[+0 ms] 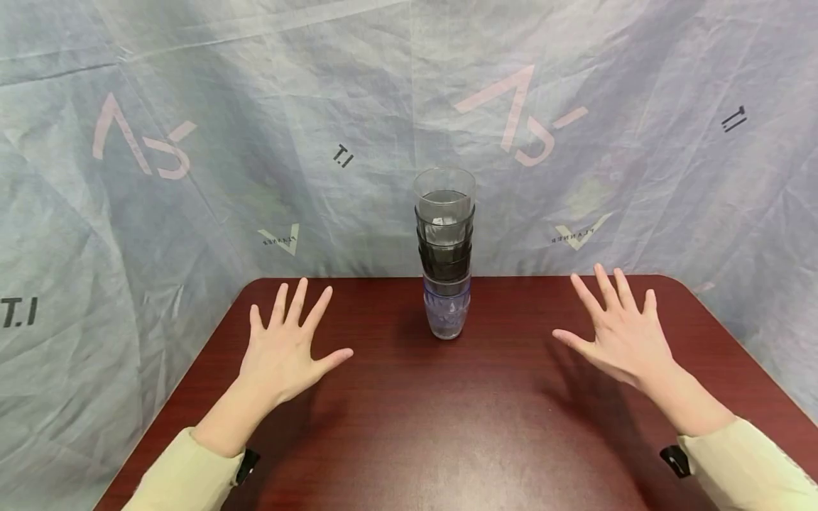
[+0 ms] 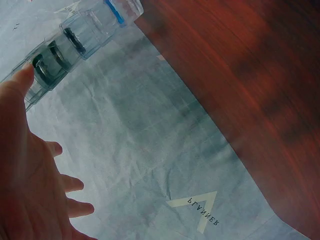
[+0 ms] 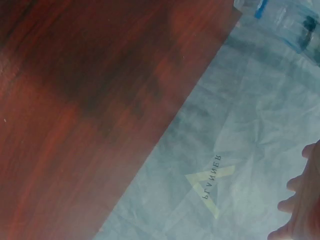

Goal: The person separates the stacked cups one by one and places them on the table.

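Observation:
A tall stack of nested cups (image 1: 445,248) stands upright near the table's back edge. Its top cup is clear, several darker smoky ones sit below, and a bluish one with a clear base is at the bottom. To the left of the stack, my left hand (image 1: 281,358) is held over the table with fingers spread. My right hand (image 1: 623,341) is likewise spread, off to the stack's right. Neither hand touches anything. In the left wrist view the thumb overlaps the stack (image 2: 75,42); the right wrist view catches only the lower part of the stack (image 3: 285,22).
The dark red wooden table (image 1: 447,426) has rounded back corners. Behind and beside it hangs a pale grey-blue printed cloth (image 1: 358,85), close to the back edge. Light sleeves cover both forearms, with a dark band (image 1: 248,466) at the left wrist.

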A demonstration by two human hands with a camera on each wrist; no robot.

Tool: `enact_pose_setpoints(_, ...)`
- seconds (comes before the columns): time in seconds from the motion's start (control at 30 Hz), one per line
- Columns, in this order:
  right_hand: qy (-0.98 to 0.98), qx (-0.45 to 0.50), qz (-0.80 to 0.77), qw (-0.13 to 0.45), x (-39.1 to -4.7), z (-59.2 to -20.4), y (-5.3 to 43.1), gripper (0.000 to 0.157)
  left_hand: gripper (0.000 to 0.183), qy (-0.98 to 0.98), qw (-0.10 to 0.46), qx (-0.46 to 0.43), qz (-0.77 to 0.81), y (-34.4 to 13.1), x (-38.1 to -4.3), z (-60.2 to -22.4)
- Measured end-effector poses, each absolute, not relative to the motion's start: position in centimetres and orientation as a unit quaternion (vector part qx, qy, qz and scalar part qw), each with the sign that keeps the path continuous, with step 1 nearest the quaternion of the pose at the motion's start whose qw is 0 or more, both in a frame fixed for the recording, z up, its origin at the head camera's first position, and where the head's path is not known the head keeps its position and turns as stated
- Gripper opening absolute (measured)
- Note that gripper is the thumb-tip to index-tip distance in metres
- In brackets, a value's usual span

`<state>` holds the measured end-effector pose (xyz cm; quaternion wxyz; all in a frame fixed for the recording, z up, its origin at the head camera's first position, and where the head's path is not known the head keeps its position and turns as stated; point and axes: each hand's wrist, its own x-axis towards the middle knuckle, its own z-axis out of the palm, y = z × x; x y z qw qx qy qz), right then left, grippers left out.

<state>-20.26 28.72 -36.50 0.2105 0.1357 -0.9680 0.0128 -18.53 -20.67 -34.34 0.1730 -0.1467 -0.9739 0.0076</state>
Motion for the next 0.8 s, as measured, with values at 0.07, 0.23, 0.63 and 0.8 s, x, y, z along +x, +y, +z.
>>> enact_pose_setpoints(0.07, -0.968, 0.136, 0.009, 0.210, -20.3, -36.3, 28.6, 0.095, 0.099, -0.975, 0.170, -0.146, 0.009, -20.6, -18.5, -34.3)
enact_pose_setpoints(0.23, -0.969, 0.137, -0.001, 0.205, -20.6, -35.6, 28.3, 0.097, 0.100, -0.975, 0.167, -0.145, 0.010, -20.2, -18.9, -34.4)
enact_pose_setpoints(0.63, -0.963, 0.156, -0.012, 0.219, -22.0, -33.0, 26.0, 0.096, 0.102, -0.977, 0.155, -0.144, -0.005, -17.7, -21.2, -35.2)
enact_pose_setpoints(0.8, -0.963, 0.157, -0.008, 0.218, -22.8, -31.9, 24.8, 0.096, 0.103, -0.979, 0.140, -0.142, -0.029, -15.8, -22.7, -36.3)
